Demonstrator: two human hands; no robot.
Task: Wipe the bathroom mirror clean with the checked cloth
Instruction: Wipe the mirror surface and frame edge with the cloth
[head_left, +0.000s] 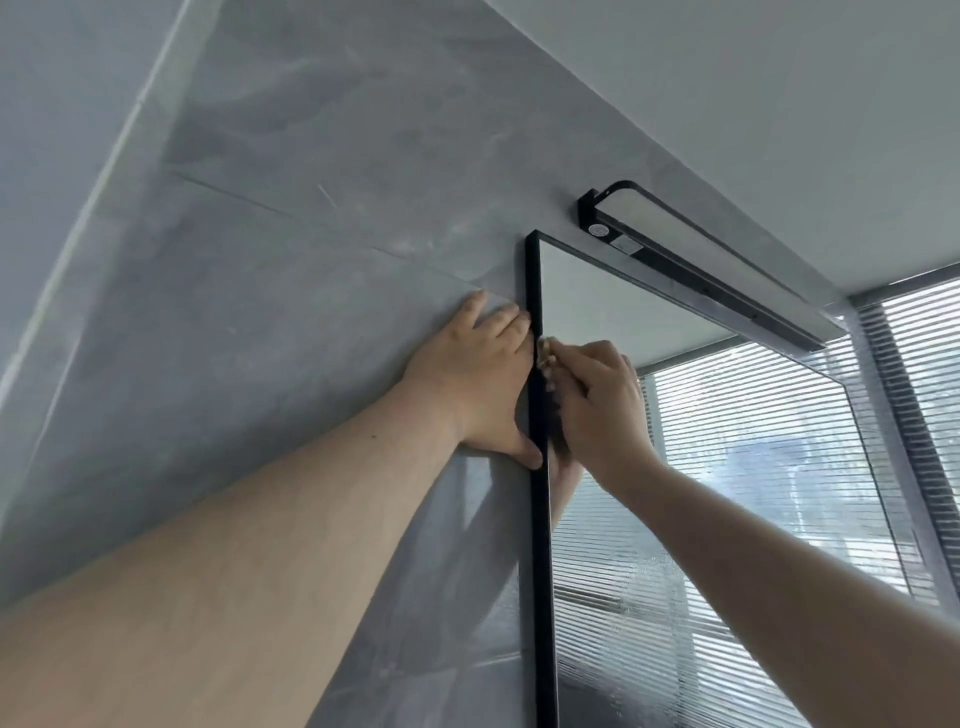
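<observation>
Frame centre: left hand (478, 379) flat on the grey marbled wall tile (311, 260), fingers straight and spread, thumb tip touching the thin black frame (540, 571) of the mirror (727, 467). Right hand (602, 410) just right of that frame edge, fingers curled round the checked cloth (546, 358), pressing it on the glass near the mirror's upper left corner. Only a small pale crumpled bit of cloth shows, pattern unreadable. Glass rectangular, glossy, streaky lower down, reflecting the slatted blinds (919, 343) at the right edge. Long black bar light (701, 260) with frosted panel above the mirror's top edge, upper right
</observation>
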